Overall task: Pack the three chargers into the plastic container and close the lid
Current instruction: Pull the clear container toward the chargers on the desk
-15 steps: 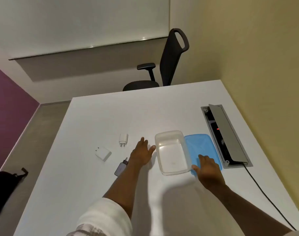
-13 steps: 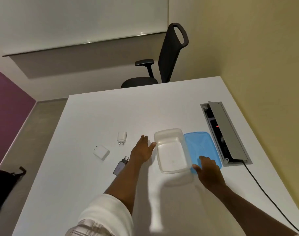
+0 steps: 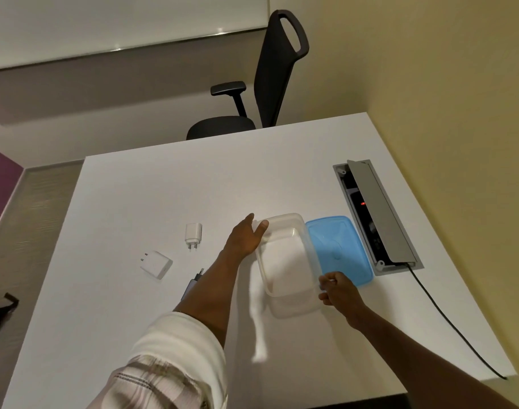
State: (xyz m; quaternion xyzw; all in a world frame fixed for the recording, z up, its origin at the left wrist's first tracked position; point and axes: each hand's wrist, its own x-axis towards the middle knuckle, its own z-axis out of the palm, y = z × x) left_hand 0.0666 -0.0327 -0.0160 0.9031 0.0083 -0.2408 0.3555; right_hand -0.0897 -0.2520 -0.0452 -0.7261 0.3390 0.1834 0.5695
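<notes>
The clear plastic container (image 3: pixel 281 217) stands open on the white table (image 3: pixel 169 184). My left hand (image 3: pixel 245 239) grips its far left corner, thumb over the rim. My right hand (image 3: pixel 339 292) pinches its near right corner. The blue lid (image 3: pixel 338 246) lies flat just right of the container, touching it. A small white charger (image 3: pixel 193 232) and a larger white charger (image 3: pixel 157 264) lie to the left of my left arm. A grey charger (image 3: pixel 194 280) is partly hidden under my left forearm.
An open grey cable box (image 3: pixel 376 214) is set into the table right of the lid, and a black cable (image 3: pixel 453 323) runs from it to the near edge. A black office chair (image 3: pixel 264 84) stands behind the far edge. The yellow wall is close on the right.
My right hand left the blue lid and took the container's near right corner. My left thumb closed over the container's rim. The container has shifted slightly toward me.
</notes>
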